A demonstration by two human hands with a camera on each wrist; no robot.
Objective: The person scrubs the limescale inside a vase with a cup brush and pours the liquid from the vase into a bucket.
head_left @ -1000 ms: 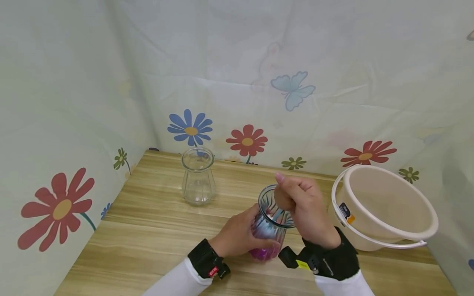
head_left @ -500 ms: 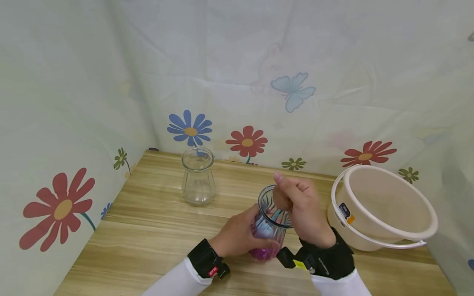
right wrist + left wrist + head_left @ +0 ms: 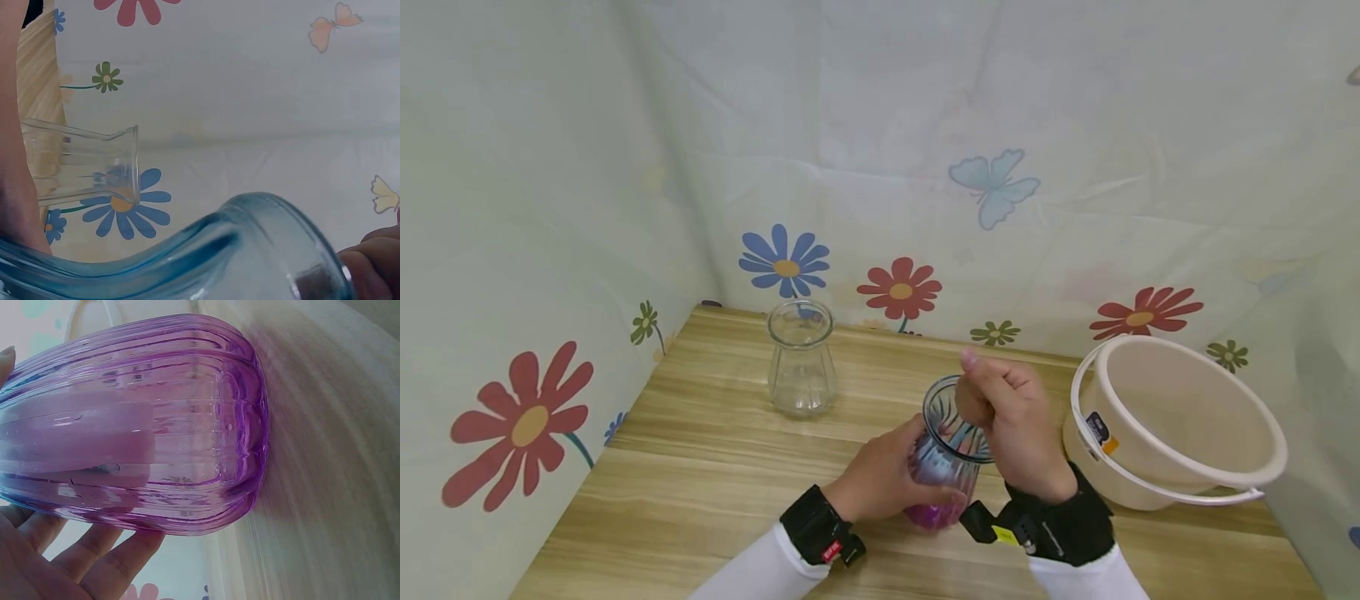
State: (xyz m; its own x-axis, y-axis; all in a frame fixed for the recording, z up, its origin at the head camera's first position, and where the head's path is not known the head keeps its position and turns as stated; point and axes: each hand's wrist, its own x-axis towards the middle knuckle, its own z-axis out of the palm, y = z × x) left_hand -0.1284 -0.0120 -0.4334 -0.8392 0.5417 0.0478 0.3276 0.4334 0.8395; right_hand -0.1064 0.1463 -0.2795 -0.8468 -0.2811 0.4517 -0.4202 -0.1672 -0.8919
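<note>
Wood-grain table [image 3: 700, 467], its back edge running along a pale curtain [image 3: 850, 100] printed with red, blue and green flowers plus a light-blue butterfly [image 3: 996, 187]. Curtain also closes off the left and right sides.

Clear glass vase [image 3: 802, 379] upright near the back edge, toward the back left corner. Beige bucket [image 3: 1131, 458] by the right edge, near the back right corner, white handle lowered against its side.

Blue-to-purple vase [image 3: 943, 468] is right of the table's middle, forward of the clear one. Left hand [image 3: 880, 475] has it — fingers and thumb wrapped round the body. Right hand [image 3: 1018, 425] is at the mouth, thumb up, other fingers folded and partly behind the rim (can't tell whether they hold anything). A pale shape shows through the glass, unclear what.

Versus a second ago: very little. Right wrist sits slightly further left; left hand and coloured vase look the same — clear vase and bucket haven't moved.
</note>
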